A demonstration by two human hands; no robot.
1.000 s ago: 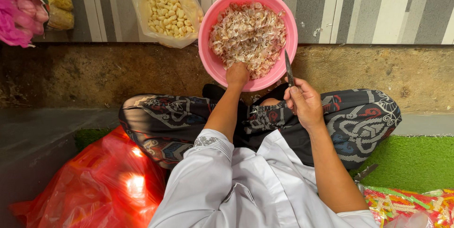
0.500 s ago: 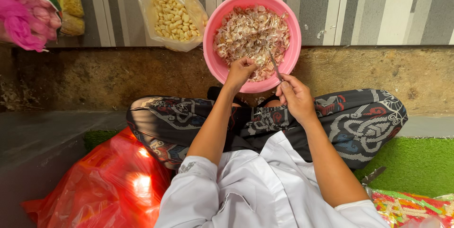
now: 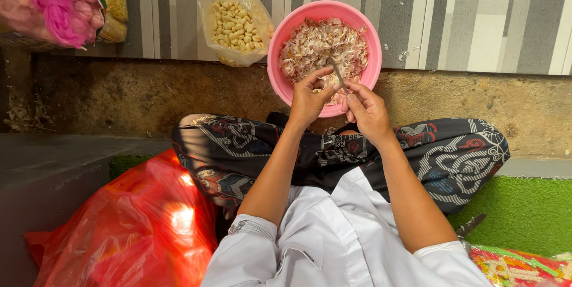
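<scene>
Both hands had risen from the bowl's near rim to meet over its near half. Left of the pink bowl (image 3: 325, 55), just beside it, lay a clear bag (image 3: 235, 25) of peeled cloves; a red bag (image 3: 137, 227) sat well below-left. Nothing blocked the bowl. Over its skins, the left hand (image 3: 307, 99) pinched a clove (image 3: 326, 89), thumb and fingertips together. The right hand (image 3: 368, 111) gripped a knife (image 3: 338, 72), fingers clamped, blade pointing up-left.

Left — red bag (image 3: 137, 227); right — open grass (image 3: 524, 212)
</scene>
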